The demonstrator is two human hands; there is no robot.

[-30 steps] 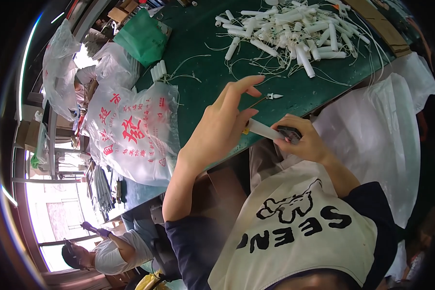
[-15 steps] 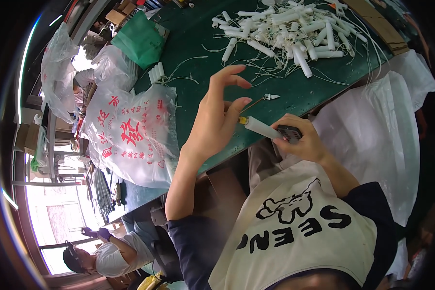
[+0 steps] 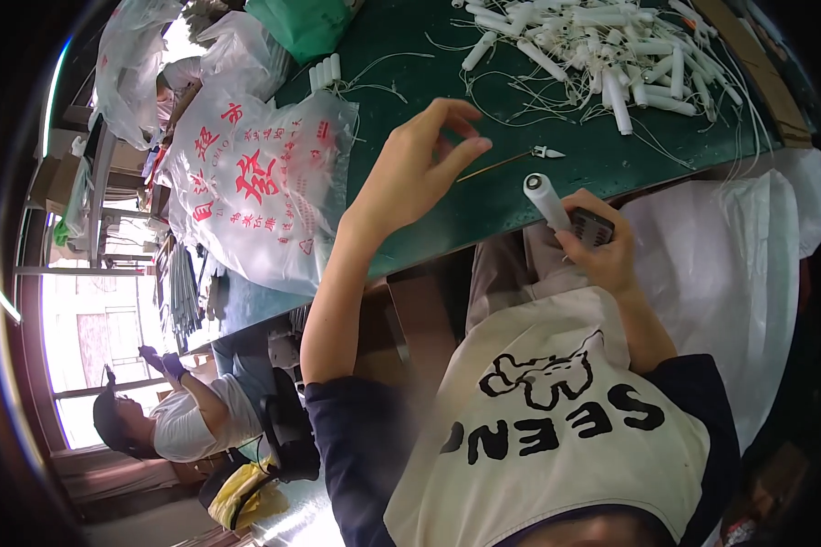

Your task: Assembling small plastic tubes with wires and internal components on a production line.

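Observation:
My right hand [image 3: 604, 251] grips a white tube [image 3: 545, 202] together with a small black ribbed object [image 3: 591, 226]. The tube tilts up toward the far left, and its raised end shows a dark ring with a metallic centre. To the left, my left hand [image 3: 424, 159] hovers over the green table [image 3: 410, 196]. Its fingers curve with a gap to the thumb, and I see nothing between them. Past its thumb lies a thin brown stick [image 3: 494, 166], close to a small white pointed piece [image 3: 547, 152].
A pile of white tubes with thin wires [image 3: 602, 55] covers the far right. Several wired tubes [image 3: 324, 71] lie by a printed clear plastic bag [image 3: 255, 182] at left. A green bag [image 3: 306, 23] stands behind. White sheeting [image 3: 711, 273] hangs at right. Another person [image 3: 192, 419] sits lower left.
The tube in my right hand has swung more upright, and its end now shows metal where yellow showed before. My left hand has moved apart from it. The whole view has shifted.

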